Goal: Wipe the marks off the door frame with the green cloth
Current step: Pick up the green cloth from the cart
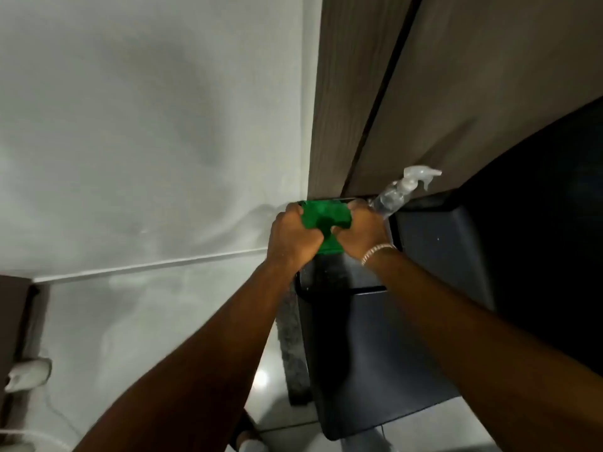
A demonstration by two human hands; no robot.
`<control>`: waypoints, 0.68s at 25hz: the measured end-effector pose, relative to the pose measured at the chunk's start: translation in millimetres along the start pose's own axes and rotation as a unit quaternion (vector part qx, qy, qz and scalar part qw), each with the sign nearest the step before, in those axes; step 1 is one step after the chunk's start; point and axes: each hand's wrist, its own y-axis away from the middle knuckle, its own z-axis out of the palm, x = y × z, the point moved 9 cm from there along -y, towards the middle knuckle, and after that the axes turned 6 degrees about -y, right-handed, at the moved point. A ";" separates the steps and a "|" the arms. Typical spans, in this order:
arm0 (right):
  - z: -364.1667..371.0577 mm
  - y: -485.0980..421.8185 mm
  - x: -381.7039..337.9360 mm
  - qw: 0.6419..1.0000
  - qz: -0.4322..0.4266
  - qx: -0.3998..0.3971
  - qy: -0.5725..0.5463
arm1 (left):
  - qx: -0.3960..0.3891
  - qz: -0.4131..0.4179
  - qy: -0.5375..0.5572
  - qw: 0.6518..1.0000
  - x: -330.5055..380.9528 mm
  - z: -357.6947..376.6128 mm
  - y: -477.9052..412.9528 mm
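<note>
A green cloth is bunched between both hands at the foot of the brown wooden door frame. My left hand grips its left side. My right hand holds its right side and also a clear spray bottle, whose white nozzle points up and right. A dark seam runs down the frame beside a lighter brown panel. I cannot make out any marks on the frame.
A white wall with a skirting line fills the left. A dark door stands below the hands, with a dark mat strip on the glossy floor. A white plug and cable sit at lower left.
</note>
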 end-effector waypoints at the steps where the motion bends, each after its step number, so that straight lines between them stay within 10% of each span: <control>1: 4.1 -7.1 2.7 1.000 0.006 0.006 -0.004 | 0.005 0.000 0.004 1.000 -2.7 3.2 -4.1; 17: 30.1 -22.0 38.7 0.932 0.180 0.037 -0.312 | 0.086 -0.058 0.091 0.990 -20.8 12.0 -16.6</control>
